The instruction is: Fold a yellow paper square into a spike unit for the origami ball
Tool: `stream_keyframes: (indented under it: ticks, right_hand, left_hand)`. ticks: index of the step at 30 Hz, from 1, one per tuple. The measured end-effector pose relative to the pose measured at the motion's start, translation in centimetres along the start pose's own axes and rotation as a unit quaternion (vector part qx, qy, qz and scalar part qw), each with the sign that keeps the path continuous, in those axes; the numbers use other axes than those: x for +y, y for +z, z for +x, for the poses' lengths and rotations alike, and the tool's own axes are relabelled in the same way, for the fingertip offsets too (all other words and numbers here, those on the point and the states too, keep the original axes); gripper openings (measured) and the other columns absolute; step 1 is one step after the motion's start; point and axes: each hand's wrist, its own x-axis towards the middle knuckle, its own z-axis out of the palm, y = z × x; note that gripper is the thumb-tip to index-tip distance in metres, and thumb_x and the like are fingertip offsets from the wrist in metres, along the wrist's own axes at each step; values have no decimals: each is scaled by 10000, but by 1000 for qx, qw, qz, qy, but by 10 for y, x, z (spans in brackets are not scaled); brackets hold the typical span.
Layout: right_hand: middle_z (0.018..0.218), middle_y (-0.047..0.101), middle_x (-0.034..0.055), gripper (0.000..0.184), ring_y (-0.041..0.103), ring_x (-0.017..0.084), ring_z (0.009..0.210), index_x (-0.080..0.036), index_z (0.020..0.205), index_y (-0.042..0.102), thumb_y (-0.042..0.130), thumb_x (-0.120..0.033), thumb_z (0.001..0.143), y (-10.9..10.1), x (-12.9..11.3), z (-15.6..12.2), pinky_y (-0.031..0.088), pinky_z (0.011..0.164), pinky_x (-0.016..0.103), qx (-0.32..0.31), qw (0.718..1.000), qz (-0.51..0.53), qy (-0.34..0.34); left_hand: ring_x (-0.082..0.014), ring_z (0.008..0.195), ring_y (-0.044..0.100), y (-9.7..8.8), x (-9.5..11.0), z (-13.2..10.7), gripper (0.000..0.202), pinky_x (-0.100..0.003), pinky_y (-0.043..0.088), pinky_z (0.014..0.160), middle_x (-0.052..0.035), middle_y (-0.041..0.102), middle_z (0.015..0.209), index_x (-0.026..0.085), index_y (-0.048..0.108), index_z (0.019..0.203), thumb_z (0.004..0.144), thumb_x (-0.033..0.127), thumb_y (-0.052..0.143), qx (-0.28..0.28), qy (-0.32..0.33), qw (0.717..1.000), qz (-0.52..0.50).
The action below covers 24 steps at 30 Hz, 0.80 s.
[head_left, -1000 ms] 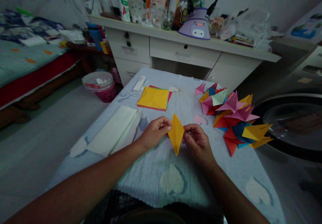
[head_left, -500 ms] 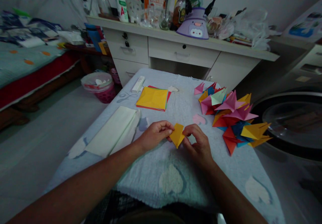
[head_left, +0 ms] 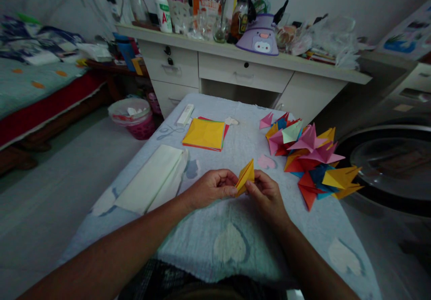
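Between my two hands a small folded piece of yellow origami paper (head_left: 246, 177) stands tilted, its point upward. My left hand (head_left: 220, 185) pinches its lower left side between thumb and fingers. On the right side my right hand (head_left: 266, 190) grips it, thumb in front and fingers behind. Beyond them lies a stack of square coloured paper (head_left: 204, 134), yellow on top. Off to the right sits a pile of folded paper cranes (head_left: 311, 156) in pink, red, yellow, blue and pale green.
A pale folded cloth or paper (head_left: 151, 178) lies left on the cloth-covered table (head_left: 235, 250). Behind the stack is a small white box (head_left: 185, 114). A white desk (head_left: 242, 73) stands at the far edge, a pink bin (head_left: 139, 127) at left, a washing machine (head_left: 390, 156) at right.
The yellow paper has been turned and raised from a kite shape pointing toward me to a tilted, edge-on position slightly farther right. Both hands have shifted their hold on it.
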Motion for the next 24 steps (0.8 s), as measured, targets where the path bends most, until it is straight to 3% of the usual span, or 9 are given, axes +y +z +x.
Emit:
stream_keyframes:
  ticks: [4, 9, 13, 16, 21, 24]
  right_hand:
    - [751, 628, -9, 180, 554, 117, 625, -213, 866, 645, 683, -385, 828, 2, 1, 1, 457, 596, 237, -11, 997, 71, 39]
    - [736, 629, -10, 200, 550, 116, 632, -210, 854, 651, 715, -391, 800, 2, 3, 2, 453, 592, 230, -5, 993, 103, 56]
    - [745, 628, -8, 207, 536, 112, 614, -209, 858, 653, 717, -397, 800, 3, 6, 2, 446, 578, 233, -20, 993, 102, 60]
    - [743, 626, -9, 220, 548, 128, 633, -217, 851, 644, 713, -419, 799, 7, 6, 2, 458, 599, 252, -36, 993, 96, 53]
    - [818, 653, 8, 233, 596, 168, 746, -226, 868, 636, 706, -438, 801, 10, 5, 0, 487, 716, 300, -57, 992, 93, 55]
    - [810, 634, 4, 210, 571, 150, 727, -216, 891, 641, 638, -424, 862, 7, 2, -2, 464, 691, 273, -65, 993, 82, 59]
  left_hand:
    - [-82, 646, 496, 0, -1, 2, 328, -215, 363, 610, 15, 582, 745, 133, 619, 892, 725, 387, 743, -9, 8, 1000, -13]
    - [-99, 641, 475, 2, 1, 1, 288, -236, 376, 608, 1, 554, 742, 137, 639, 902, 840, 415, 599, 6, 23, 998, 57]
    - [-170, 921, 541, 2, 5, -1, 160, -277, 431, 788, -56, 562, 1004, 171, 644, 873, 827, 323, 622, 82, 125, 973, 174]
    - [-209, 1085, 520, 3, 5, -1, 163, -295, 429, 883, -83, 531, 1181, 184, 634, 903, 782, 289, 668, 98, 139, 969, 179]
    - [-139, 810, 544, 5, -2, 1, 325, -253, 443, 727, -2, 561, 905, 198, 542, 971, 720, 268, 737, 82, 80, 988, 102]
    - [-111, 745, 536, 5, -5, 3, 471, -226, 428, 669, 24, 538, 887, 221, 474, 1067, 689, 237, 754, 100, 71, 991, 51]
